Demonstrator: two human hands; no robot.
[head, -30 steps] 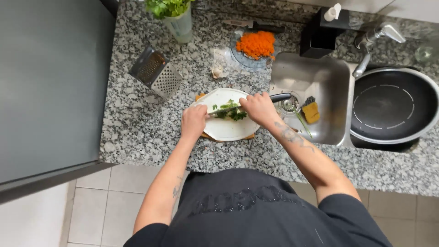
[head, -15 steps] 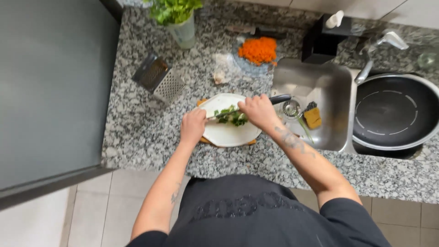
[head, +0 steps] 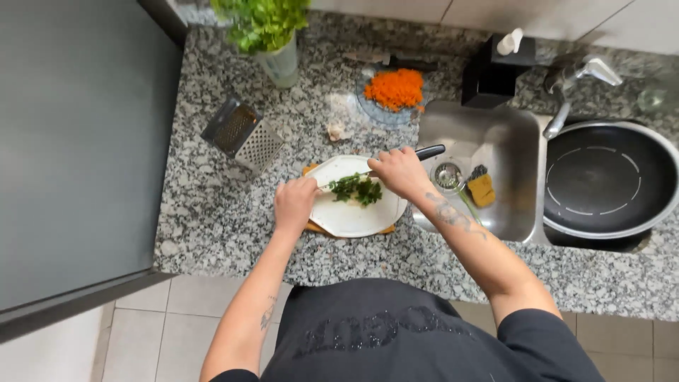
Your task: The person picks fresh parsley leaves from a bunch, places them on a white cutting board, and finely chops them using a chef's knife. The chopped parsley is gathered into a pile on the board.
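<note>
A white plate (head: 353, 212) lies near the front edge of the speckled granite table (head: 212, 212), resting on an orange-brown board (head: 315, 228) that peeks out from under it. On the middle of the plate sits a small heap of chopped green herbs (head: 357, 189). The left hand (head: 295, 204) rests on the plate's left rim, fingers curled down beside the herbs; whether it grips anything I cannot tell. The right hand (head: 400, 173) is over the plate's right side, clamped around the black handle of a knife (head: 424, 152) whose blade runs left toward the herbs. Right of the plate is a steel sink (head: 495, 141) with a yellow sponge (head: 483, 189) in it, and further right a dark round pan (head: 608, 180). Left of the plate and a little beyond stands a metal box grater (head: 244, 134). Beyond the plate lies a pile of grated carrot (head: 394, 88), and farther back a pot of green leafy herbs (head: 272, 35).
</note>
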